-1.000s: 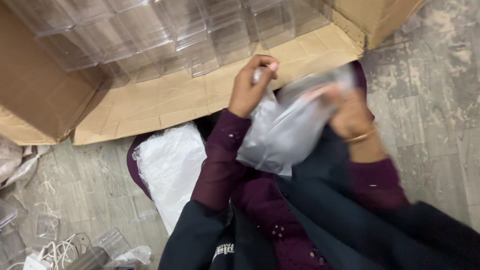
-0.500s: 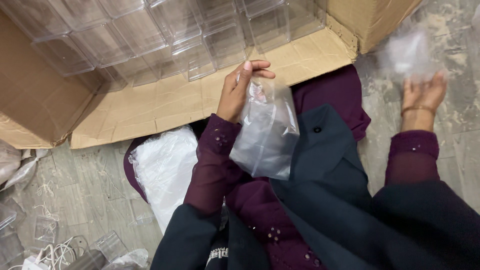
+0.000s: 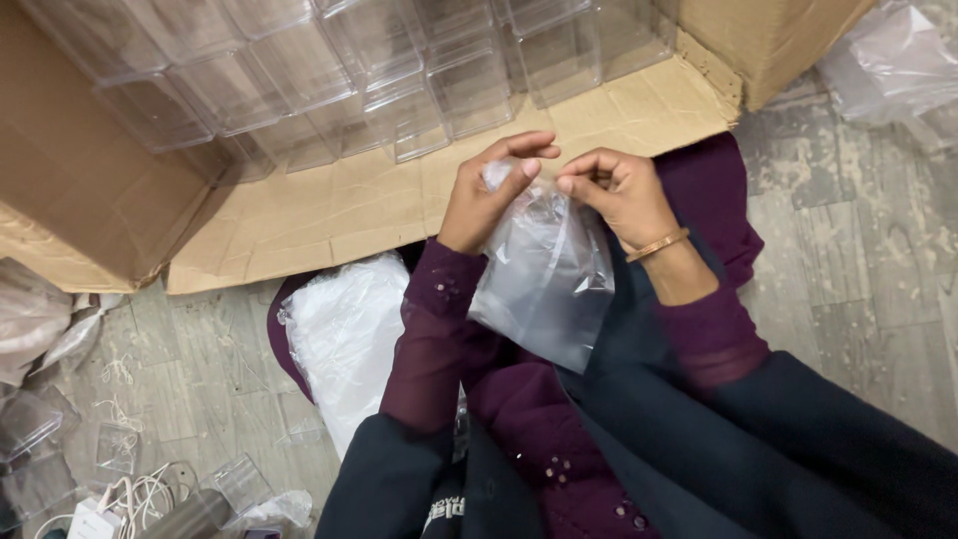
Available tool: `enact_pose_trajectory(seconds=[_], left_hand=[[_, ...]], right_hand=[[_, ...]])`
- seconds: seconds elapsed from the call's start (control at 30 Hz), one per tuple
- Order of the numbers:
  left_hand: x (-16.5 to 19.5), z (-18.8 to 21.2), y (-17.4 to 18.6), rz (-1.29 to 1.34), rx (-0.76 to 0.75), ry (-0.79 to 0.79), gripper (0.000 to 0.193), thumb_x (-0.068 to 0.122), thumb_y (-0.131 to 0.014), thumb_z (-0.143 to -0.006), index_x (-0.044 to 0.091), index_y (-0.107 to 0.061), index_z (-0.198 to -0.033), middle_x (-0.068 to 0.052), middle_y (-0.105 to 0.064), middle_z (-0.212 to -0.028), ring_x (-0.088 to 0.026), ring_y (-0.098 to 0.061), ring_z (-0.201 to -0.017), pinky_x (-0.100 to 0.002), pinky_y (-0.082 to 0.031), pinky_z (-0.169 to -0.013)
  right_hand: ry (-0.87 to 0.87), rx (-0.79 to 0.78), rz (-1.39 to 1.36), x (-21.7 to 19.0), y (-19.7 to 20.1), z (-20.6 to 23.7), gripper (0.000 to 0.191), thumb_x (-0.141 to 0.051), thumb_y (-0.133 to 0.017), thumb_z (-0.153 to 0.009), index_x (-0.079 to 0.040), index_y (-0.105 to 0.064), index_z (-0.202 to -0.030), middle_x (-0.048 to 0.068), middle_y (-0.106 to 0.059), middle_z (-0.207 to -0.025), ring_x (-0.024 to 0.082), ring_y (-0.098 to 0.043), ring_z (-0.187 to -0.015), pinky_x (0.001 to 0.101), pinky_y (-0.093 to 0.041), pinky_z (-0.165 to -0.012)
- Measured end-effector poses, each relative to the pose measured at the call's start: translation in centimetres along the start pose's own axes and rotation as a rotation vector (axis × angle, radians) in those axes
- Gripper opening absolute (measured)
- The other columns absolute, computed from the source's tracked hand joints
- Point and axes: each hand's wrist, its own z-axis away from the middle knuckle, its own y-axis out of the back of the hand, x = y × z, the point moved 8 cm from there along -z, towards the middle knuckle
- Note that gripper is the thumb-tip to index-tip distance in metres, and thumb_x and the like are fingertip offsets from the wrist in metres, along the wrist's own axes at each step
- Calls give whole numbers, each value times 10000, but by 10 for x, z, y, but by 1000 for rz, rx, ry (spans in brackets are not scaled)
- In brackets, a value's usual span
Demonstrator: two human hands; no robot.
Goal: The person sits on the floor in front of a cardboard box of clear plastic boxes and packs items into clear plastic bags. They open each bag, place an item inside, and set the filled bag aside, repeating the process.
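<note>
Right hand (image 3: 619, 195) back from the far right; both hands now at the top of the clear plastic bag (image 3: 544, 274).

Head view: half a second ago the right hand was held out to the right over the floor with a second clear wrapper; it now meets the left hand (image 3: 489, 195) in front of the body. Both hands are closed in a pinch on the bag's upper edge, thumbs against fingertips, the two hands near each other but not touching. The bag hangs down between the forearms, over the lap and maroon sleeves. A gold bangle (image 3: 656, 245) sits on the right wrist. Beyond the hands lies an opened cardboard box (image 3: 329, 205) with rows of clear plastic cases (image 3: 399, 75). A white plastic bundle (image 3: 344, 334) lies on the floor just beside the left elbow. A crumpled clear wrapper (image 3: 888, 60) lies on the floor at upper right.
</note>
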Motion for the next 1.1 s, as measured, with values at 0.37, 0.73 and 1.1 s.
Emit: enact_pose_trajectory(seconds=[0.37, 0.73, 1.1], left_hand=[[-47, 16, 18, 229, 136, 201, 316, 313, -581, -1113, 37, -665, -982, 21, -622, -865, -55, -547, -802, -230, -460, -752], [-64, -7, 115, -287, 212, 131, 301, 266, -724, -1049, 53, -583, -890, -31, -558, -820, -148, -521, -761, -333, -418, -687], [-88, -48, 148, -1166, 586, 217, 286, 151, -637, -909, 139, -631, -1195, -185, -726, -853, -414, -694, -779, -528, -521, -669]], right_hand=[[-173, 46, -436, 27, -2, -5, 75, -105, -663, -980, -45, -693, -1012, -26, -681, -814, 51, -627, -750, 190, -523, -715], [11, -95, -620, 27, 13, -80, 70, -99, -652, -1006, -58, -652, -1062, 19, -665, -985, 88, -616, -771, 237, -526, -676], [487, 195, 1195, 40, -29, -197, 476, 8, -645, -875, -169, -743, -1306, 216, -703, -1068, 313, -707, -851, 406, -593, -777]])
